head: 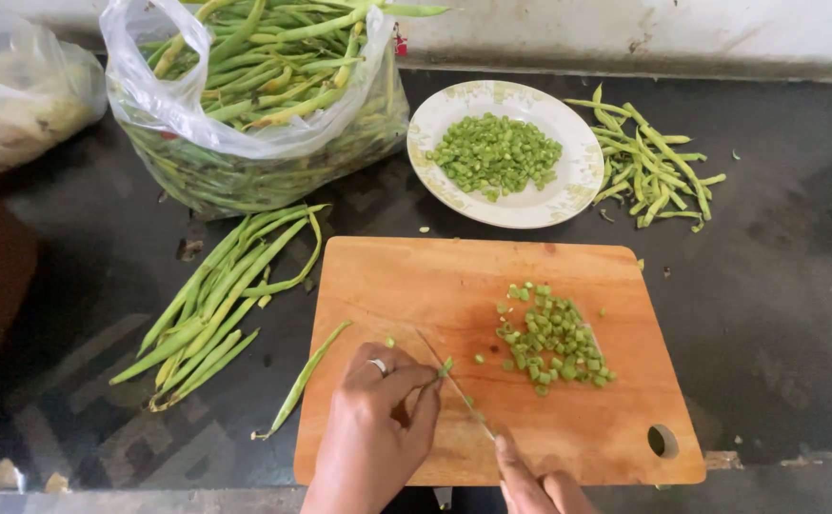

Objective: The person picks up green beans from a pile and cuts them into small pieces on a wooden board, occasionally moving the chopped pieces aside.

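Observation:
My left hand [378, 424], with a ring on one finger, rests on the wooden cutting board [406, 286] and pinches the short end of a green bean [445, 366]. My right hand [535, 481], low at the frame's bottom edge, grips a knife [452, 384] whose thin blade touches the bean end beside my left fingertips. A heap of chopped bean pieces [551, 338] lies on the board to the right of the blade. One whole bean [304, 381] hangs over the board's left edge.
A white plate [578, 176] of chopped beans stands behind the board. Trimmed bean ends [649, 167] lie to its right. A clear plastic bag [245, 105] full of beans stands at the back left, with loose whole beans [216, 295] in front on the dark counter. Another bag [16, 90] lies far left.

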